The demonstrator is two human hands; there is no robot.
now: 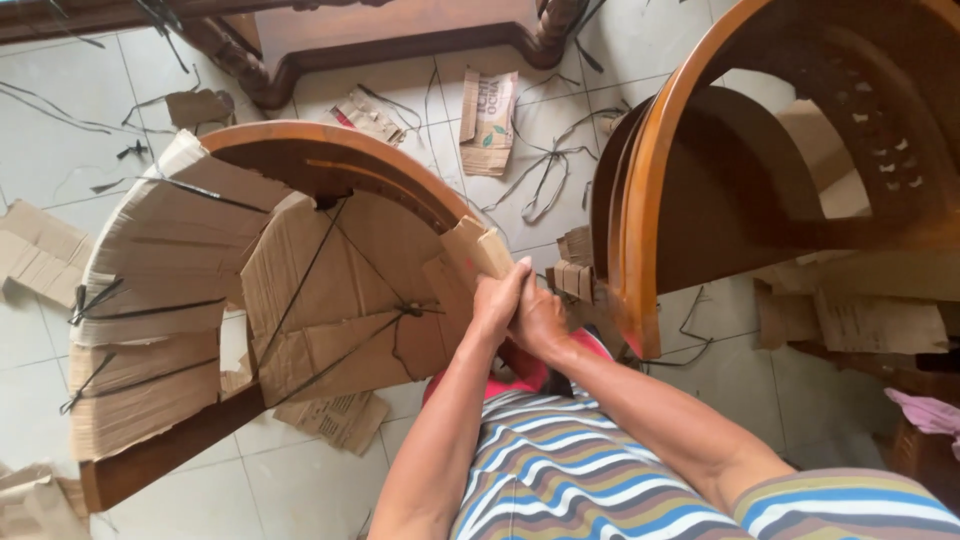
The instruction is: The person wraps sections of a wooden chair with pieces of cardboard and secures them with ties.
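A curved wooden furniture piece [300, 150] wrapped in brown cardboard [160, 260] and tied with black straps stands on the tiled floor at left. My left hand [497, 300] and my right hand [543, 322] are pressed together at its near end, closed around a cardboard flap [478, 250] that covers the wood there. What lies between my fingers is hidden. A second curved, polished wooden piece [640, 210] stands right beside my hands, with scraps of cardboard [573, 275] at its lower end.
Torn cardboard [488, 115] and cut black straps [545, 175] litter the white tiles. A carved wooden furniture base [400, 45] stands at the top. More cardboard sheets [870, 320] lie at right, and a pink cloth [930, 410] at the far right.
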